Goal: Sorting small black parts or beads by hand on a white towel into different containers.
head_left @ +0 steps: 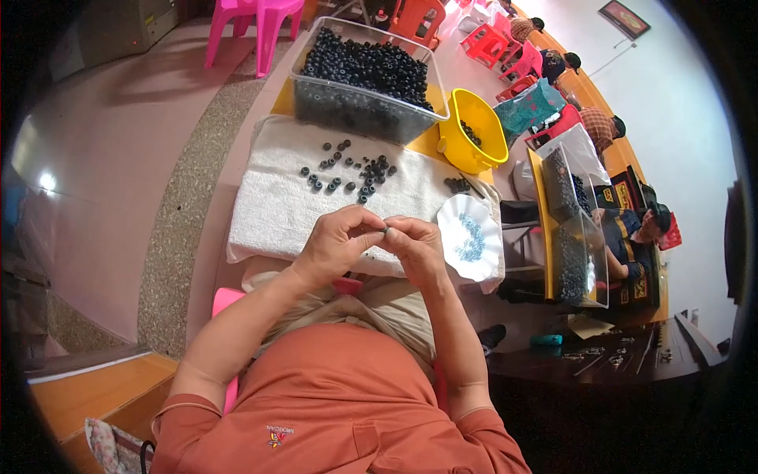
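Above the towel's near part, my left hand [338, 238] and my right hand [418, 246] meet, fingertips pinched together. Between them they hold a small dark round piece [385, 230], mostly covered by the fingers. Just beyond, loose small black round pieces [350, 186], some showing a hole, lie scattered on the white towel [272, 186]. Beside my right hand, a white wavy-rimmed dish [448, 212] holds many tiny pale blue bits [471, 239].
A clear bin [371, 118] full of black round pieces stands behind the towel. Right of it is a yellow tub [479, 163] with a few more inside. A pink stool [257, 24] stands far left. People sit along the right, one near clear bins [570, 237].
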Demonstrator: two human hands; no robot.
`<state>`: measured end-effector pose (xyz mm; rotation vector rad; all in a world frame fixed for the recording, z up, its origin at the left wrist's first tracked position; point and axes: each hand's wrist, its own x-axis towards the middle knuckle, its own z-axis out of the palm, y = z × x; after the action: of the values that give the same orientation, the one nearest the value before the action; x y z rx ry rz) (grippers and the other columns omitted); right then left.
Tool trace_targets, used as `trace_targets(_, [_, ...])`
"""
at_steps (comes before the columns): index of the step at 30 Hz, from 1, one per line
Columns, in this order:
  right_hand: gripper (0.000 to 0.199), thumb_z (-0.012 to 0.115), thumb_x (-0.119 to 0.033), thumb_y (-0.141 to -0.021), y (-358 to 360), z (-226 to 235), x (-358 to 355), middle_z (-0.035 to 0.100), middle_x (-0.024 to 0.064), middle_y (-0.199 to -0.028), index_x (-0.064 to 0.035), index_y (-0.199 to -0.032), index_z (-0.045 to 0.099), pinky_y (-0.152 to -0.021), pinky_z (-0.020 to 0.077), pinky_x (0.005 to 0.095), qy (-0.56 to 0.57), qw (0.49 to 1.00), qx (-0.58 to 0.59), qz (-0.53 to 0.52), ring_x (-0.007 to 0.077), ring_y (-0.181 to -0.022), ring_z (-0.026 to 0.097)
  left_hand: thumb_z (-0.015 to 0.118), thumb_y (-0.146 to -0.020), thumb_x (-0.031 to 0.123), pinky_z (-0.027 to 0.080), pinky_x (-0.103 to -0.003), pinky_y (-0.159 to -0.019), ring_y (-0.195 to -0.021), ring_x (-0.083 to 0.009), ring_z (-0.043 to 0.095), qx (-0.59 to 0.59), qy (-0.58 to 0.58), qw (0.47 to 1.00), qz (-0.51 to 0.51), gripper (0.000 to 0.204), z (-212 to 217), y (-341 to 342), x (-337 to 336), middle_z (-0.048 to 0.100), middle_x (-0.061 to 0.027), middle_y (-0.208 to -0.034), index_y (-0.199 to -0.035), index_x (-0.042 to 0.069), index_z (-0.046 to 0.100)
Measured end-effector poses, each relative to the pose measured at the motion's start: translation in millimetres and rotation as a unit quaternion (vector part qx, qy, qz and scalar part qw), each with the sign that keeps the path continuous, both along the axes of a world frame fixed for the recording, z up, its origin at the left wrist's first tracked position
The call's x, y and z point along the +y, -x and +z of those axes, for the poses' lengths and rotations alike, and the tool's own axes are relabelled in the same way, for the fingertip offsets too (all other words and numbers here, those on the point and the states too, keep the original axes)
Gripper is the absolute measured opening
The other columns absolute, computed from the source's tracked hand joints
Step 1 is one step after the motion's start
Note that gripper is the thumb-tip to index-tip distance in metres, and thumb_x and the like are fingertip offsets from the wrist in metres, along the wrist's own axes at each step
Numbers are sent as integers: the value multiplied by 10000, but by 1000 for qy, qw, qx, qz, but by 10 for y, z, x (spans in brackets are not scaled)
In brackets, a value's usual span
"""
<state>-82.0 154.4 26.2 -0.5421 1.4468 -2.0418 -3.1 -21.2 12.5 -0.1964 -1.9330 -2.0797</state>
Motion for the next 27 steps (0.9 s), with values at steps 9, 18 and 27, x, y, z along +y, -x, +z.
trace_targets(9, [93, 683, -3, -865, 43, 29, 30, 681, 82, -957, 37, -944, 713, -785, 554, 271, -72, 993, 92, -6, 150, -871, 654, 656, -864, 10, 526, -265, -739, -841, -129, 645, 26, 67, 995, 62, 135, 48, -36, 66, 660, -74, -944, -998, -5, 650])
trace_targets(18, [94, 690, 9, -837, 84, 120, 74, 702, 100, -878, 52, -918, 714, -762, 559, 271, -153, 984, 88, 3, 153, -807, 669, 634, -818, 12, 524, -350, -682, -770, -293, 660, 76, 146, 983, 77, 109, 37, -23, 72, 646, -148, -861, -925, 0, 650])
trace_targets(27, [99, 665, 50, -807, 143, 86, 132, 700, 115, -890, 64, -897, 704, -781, 577, 302, -165, 983, 71, 31, 181, -814, 686, 634, -817, 11, 528, -357, -679, -770, -301, 667, 94, 153, 983, 50, 114, 18, -14, 60, 654, -153, -855, -928, 6, 658])
